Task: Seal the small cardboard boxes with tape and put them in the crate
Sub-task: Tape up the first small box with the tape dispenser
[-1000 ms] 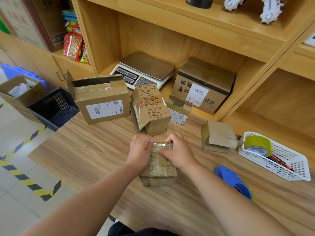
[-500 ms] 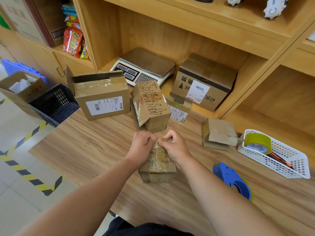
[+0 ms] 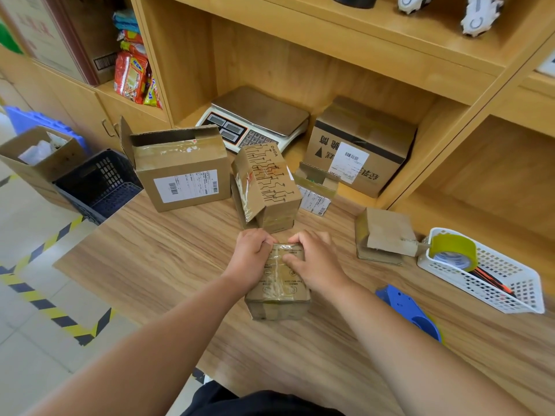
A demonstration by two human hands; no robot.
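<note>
Glossy tape (image 3: 274, 267) is being pressed onto the small box (image 3: 279, 295), which is being gripped at its far end by the curled left hand (image 3: 251, 253) and right hand (image 3: 316, 261) on the surface (image 3: 150, 259). A wrinkled, weak seal is probably being risked by uneven pressure.

- The bench (image 3: 168, 265) is a wood-grain top that meets a low shelf (image 3: 353, 202) at its far edge.
- A small taped box (image 3: 277, 298) lies near the bench's middle.
- Just beyond it stands a printed box (image 3: 270, 187) with one flap hanging loose.
- To the left sits a larger labelled box (image 3: 183, 175), its top flaps up.
- To the right lies an open flat box (image 3: 387, 232), just beside a white basket (image 3: 495, 283).
- A blue tape dispenser (image 3: 402, 301) lies near the right front.
- The shelf carries a scale (image 3: 258, 115), a sealed carton (image 3: 360, 136) and a little labelled box (image 3: 315, 199).
</note>
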